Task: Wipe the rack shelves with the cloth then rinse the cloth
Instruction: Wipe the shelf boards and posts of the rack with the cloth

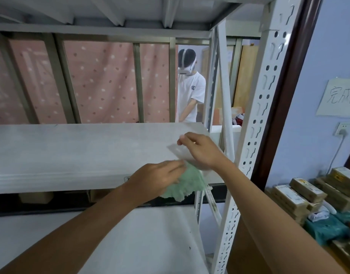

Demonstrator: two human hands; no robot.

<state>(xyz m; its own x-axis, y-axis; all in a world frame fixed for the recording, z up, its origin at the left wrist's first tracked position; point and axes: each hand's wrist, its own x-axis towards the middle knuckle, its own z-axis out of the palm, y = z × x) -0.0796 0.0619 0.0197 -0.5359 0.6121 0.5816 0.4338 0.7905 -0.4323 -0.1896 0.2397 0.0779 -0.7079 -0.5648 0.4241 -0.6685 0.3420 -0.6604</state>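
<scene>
At the front right corner of the white rack [255, 135], I am looking down on its middle shelf [71, 151]. The left hand [156, 178] is gripping the green cloth [188, 186], fingers curled over its top edge. The cloth is hanging down over the shelf's front lip. The right hand [201, 153] is pinching a clear plastic sheet [178, 152] between thumb and fingertips, just above the cloth.
</scene>
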